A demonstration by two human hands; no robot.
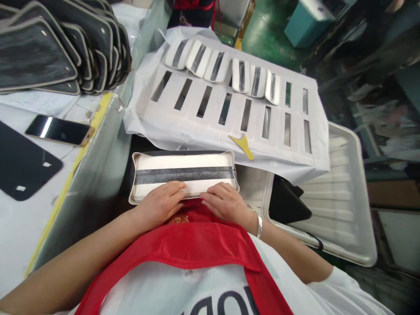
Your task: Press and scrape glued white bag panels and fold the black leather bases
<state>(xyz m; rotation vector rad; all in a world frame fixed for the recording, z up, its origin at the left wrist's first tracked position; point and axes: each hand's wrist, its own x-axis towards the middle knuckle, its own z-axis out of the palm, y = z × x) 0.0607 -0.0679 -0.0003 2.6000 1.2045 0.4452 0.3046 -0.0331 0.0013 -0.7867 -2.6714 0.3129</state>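
A cream tray-shaped piece with a dark grey stripe lies lengthwise in front of my body, its corners raised. My left hand has its fingers curled over the near edge, left of the middle. On the same edge, farther right, my right hand grips with bent fingers, a silvery bracelet at the wrist. Thumbs and undersides of both hands are mostly hidden. Just beyond the piece, a yellow flat tool rests on a white slotted board.
Several white striped pieces sit along the board's far side. On the left table are stacked dark panels, a phone and a black panel. A white plastic tray at right holds black pieces.
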